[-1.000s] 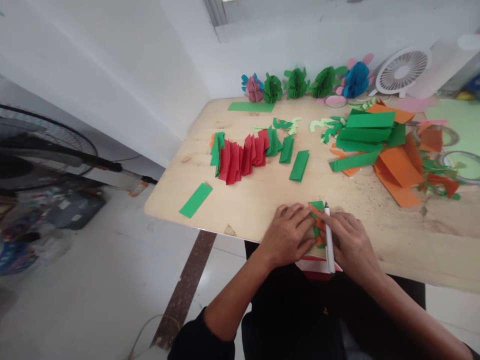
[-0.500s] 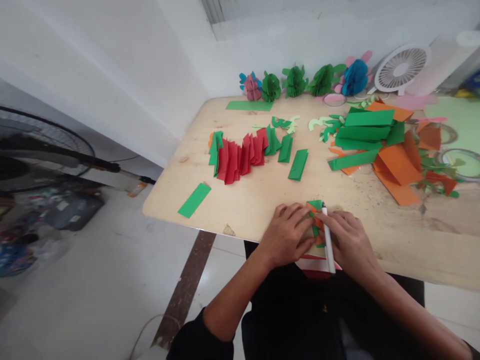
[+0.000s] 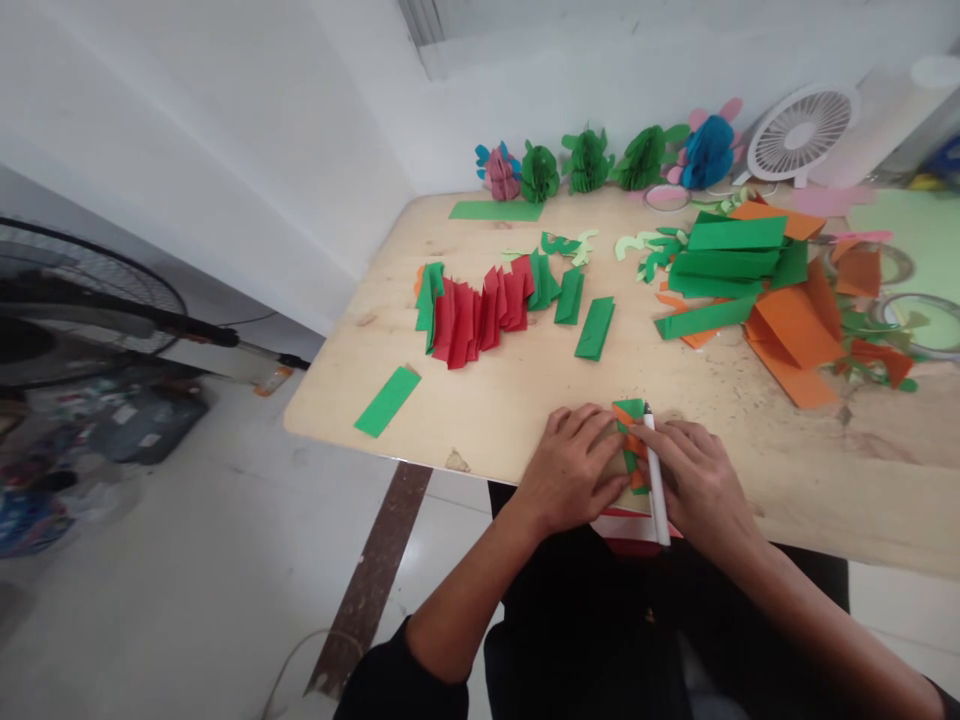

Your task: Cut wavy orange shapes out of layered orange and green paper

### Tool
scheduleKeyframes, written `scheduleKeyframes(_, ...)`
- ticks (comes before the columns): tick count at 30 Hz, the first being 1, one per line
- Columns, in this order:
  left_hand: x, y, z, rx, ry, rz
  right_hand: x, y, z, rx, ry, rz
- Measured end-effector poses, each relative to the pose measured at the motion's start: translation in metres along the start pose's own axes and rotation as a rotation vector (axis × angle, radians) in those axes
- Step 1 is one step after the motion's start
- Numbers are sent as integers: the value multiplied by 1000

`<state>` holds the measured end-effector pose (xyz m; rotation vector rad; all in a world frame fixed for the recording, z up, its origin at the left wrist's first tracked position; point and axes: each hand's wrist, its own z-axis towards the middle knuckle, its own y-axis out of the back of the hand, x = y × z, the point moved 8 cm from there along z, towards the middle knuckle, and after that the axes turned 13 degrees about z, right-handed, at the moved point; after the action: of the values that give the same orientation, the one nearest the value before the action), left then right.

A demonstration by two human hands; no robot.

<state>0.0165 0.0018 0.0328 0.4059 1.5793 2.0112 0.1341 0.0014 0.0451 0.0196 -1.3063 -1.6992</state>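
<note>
Near the table's front edge lies a folded green paper (image 3: 634, 408) with an orange paper piece (image 3: 628, 418) on top of it. My left hand (image 3: 574, 468) presses on the left side of these papers, fingers bent and close together. From the right, my right hand (image 3: 699, 482) holds a white pen (image 3: 657, 490) between thumb and fingers, its dark tip pointing away from me, while its fingertips touch the orange piece. Part of the papers is hidden under the fingers. Below the hands, a red and white item (image 3: 622, 526) shows at the table edge.
Folded red papers (image 3: 487, 310) and green papers (image 3: 596, 328) stand or lie mid-table. Green strips (image 3: 739, 235) and orange sheets (image 3: 799, 325) are piled at right. Paper figures (image 3: 589, 162) and a small white fan (image 3: 802, 135) line the back wall. A green strip (image 3: 388, 401) lies front left.
The view has shifted very slightly. Both hands, the pen and the papers stay in nearly the same place.
</note>
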Motion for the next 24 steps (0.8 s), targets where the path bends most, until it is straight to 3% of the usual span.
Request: scheduleKeyframes(24, 0, -1, 0, 33, 6, -17, -2, 0, -2, 0, -17, 5)
